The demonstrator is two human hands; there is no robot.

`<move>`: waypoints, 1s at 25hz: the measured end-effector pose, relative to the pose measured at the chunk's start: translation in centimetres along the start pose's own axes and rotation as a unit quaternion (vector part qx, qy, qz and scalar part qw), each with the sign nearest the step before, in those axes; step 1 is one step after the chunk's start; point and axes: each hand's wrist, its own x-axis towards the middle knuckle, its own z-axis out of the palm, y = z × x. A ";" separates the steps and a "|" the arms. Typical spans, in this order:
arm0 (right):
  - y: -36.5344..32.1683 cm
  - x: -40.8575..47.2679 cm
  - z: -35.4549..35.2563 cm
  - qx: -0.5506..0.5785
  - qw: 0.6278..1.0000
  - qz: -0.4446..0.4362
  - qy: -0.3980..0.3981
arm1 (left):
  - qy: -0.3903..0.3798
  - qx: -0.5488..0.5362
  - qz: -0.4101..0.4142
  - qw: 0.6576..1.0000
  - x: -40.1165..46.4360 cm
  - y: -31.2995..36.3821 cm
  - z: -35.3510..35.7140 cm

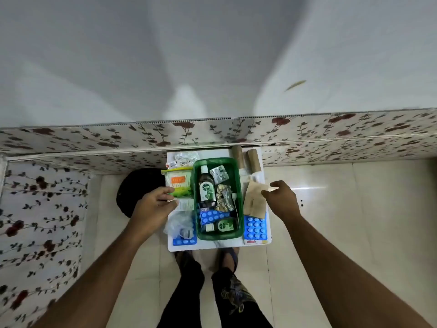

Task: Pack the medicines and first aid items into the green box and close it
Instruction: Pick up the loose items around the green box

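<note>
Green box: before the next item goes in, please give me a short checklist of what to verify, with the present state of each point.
1. Green box open, no lid on it: ok.
2. Free room inside, beside the large Dettol bottle: cannot tell, it looks crowded.
3. Left hand has hold of the green-and-white packet: ok, fingers on its near edge.
4. Right hand grips the brown paper packet: cannot tell.
5. All items packed: not ok, the blue blister strip lies outside.

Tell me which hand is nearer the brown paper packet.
Right. The right hand touches the brown paper packet's right edge; the left hand is across the green box.
</note>
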 end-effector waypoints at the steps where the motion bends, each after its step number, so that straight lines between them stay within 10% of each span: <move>1: 0.5 1.0 0.9 -0.004 1.000 0.019 -0.007 | 0.002 0.002 -0.011 1.000 0.8 -1.1 0.5; 12: 2.9 3.4 5.0 0.063 0.993 0.044 0.090 | -0.031 0.271 0.039 0.961 1.1 -8.5 4.0; 25: -1.1 -1.6 -1.2 0.259 0.949 -0.101 0.148 | 0.085 0.104 0.009 0.991 0.2 -6.7 2.6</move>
